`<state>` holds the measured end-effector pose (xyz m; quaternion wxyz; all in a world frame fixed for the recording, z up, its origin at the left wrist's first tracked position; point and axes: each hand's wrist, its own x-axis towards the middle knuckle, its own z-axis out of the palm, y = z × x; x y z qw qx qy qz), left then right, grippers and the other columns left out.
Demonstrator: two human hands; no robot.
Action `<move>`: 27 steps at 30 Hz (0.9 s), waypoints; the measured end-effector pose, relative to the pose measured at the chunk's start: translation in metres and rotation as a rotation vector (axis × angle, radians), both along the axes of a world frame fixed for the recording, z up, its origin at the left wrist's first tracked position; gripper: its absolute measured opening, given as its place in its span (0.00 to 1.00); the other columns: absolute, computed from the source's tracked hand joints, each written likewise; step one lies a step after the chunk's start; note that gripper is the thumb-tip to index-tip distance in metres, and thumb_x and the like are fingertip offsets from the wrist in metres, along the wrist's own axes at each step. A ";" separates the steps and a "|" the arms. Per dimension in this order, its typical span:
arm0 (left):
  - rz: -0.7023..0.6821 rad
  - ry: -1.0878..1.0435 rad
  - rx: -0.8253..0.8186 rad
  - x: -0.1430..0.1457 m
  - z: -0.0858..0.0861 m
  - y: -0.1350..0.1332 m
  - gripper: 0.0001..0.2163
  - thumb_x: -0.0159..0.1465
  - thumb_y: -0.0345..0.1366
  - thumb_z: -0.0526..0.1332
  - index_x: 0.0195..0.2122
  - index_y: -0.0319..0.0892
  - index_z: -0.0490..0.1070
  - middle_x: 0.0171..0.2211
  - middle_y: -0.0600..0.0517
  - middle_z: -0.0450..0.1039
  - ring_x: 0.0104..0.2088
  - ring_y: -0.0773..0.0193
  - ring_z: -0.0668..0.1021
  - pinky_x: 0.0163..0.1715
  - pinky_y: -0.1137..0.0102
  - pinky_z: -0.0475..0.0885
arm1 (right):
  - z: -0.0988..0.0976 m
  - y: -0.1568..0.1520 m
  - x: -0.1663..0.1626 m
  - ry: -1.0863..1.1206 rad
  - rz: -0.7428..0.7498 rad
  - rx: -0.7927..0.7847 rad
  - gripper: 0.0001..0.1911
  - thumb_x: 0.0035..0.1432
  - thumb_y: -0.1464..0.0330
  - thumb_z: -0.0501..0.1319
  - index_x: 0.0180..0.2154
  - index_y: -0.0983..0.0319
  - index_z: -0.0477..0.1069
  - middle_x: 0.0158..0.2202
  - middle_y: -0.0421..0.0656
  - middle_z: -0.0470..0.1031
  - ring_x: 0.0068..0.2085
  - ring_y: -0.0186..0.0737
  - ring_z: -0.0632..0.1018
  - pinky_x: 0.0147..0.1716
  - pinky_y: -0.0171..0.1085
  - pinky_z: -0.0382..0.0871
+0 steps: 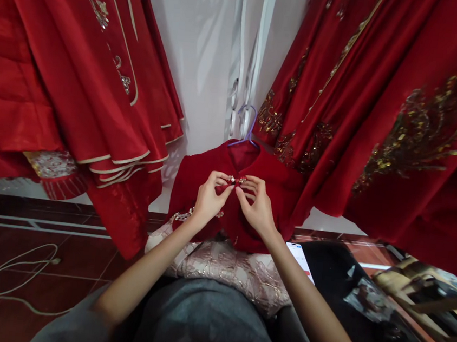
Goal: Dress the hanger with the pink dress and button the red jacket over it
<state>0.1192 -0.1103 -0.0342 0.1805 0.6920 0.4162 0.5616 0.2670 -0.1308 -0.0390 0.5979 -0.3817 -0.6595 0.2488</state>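
Observation:
A dark red jacket (199,173) hangs in front of me on a purple hanger (253,124), its collar spread at the top. At its front opening sits a small beaded fastener (233,180) with pearl-like beads. My left hand (210,197) pinches the left side of this fastener between thumb and fingers. Close beside it, my right hand (258,204) pinches the right side, and the two thumbs almost meet. The fingers hide part of the fastener, so I cannot tell whether its halves are joined. Below, a pale pink patterned fabric (222,263) lies across my lap.
Red garments with light piping (94,86) hang at left, and red sequined garments (379,132) at right. White cabinet doors (200,54) stand behind. A phone (300,259) lies by my right forearm, near a clear plastic bag (370,300). A white cable (18,268) crosses the tiled floor.

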 end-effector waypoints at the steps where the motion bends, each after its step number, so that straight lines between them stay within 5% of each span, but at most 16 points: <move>1: 0.000 -0.014 -0.016 0.001 -0.001 0.000 0.09 0.59 0.35 0.63 0.40 0.45 0.64 0.38 0.49 0.75 0.38 0.64 0.78 0.40 0.68 0.72 | -0.001 0.001 0.000 0.015 -0.007 0.003 0.18 0.59 0.59 0.60 0.48 0.56 0.59 0.47 0.48 0.72 0.49 0.44 0.76 0.46 0.45 0.75; 17: -0.092 0.203 -0.070 -0.015 0.017 0.032 0.09 0.54 0.32 0.62 0.34 0.42 0.63 0.28 0.55 0.71 0.28 0.68 0.74 0.31 0.73 0.69 | -0.001 0.030 0.003 -0.047 0.021 0.036 0.09 0.61 0.61 0.59 0.39 0.58 0.64 0.39 0.43 0.74 0.40 0.39 0.78 0.38 0.39 0.76; 27: -0.156 0.639 -0.009 -0.021 0.041 0.026 0.04 0.56 0.33 0.59 0.32 0.44 0.65 0.26 0.56 0.70 0.26 0.66 0.73 0.29 0.72 0.64 | -0.001 0.031 0.004 -0.066 0.029 0.052 0.09 0.61 0.61 0.58 0.39 0.58 0.64 0.39 0.44 0.75 0.41 0.40 0.78 0.39 0.39 0.75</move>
